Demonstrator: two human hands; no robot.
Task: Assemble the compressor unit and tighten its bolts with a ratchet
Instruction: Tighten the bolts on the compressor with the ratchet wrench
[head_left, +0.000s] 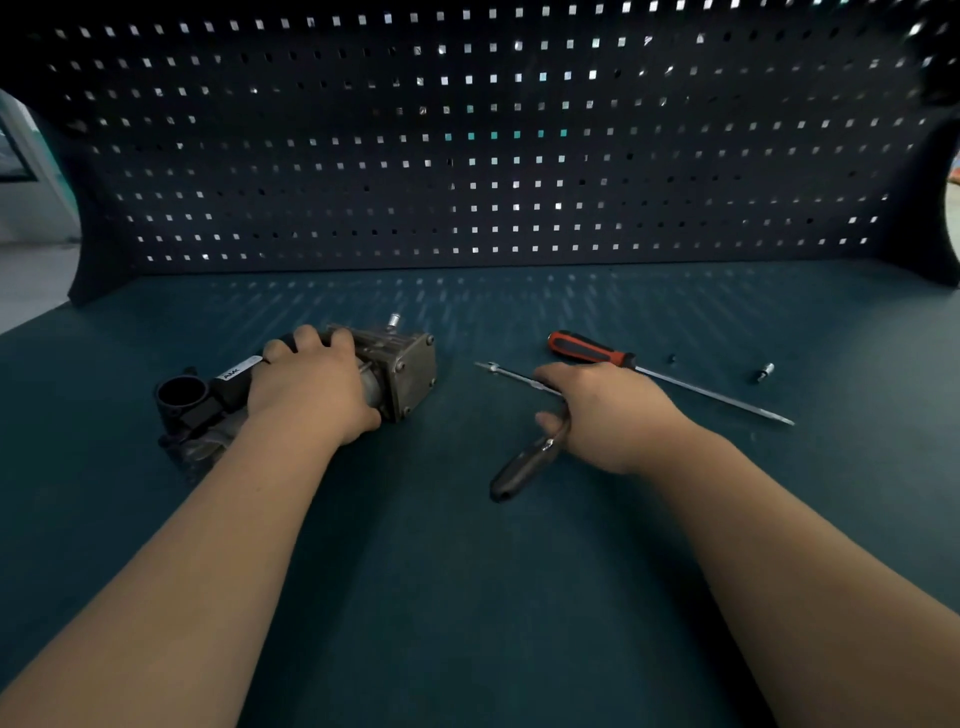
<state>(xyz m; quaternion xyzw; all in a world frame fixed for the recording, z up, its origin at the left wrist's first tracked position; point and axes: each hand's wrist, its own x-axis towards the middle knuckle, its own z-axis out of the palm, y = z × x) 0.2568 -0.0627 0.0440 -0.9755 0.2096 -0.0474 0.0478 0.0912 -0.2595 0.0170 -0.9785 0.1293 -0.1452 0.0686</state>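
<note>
That grey cast-metal compressor unit (332, 384) looks heavy and rigid, so the left hand (311, 389) clamps its body while the right hand (608, 410) wraps the slim steel black-handled ratchet (524, 452).

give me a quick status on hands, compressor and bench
Left hand clamped on compressor unit, flat on bench. Right hand closing on ratchet. Screwdriver and small socket lie beyond, nothing blocking.
</note>
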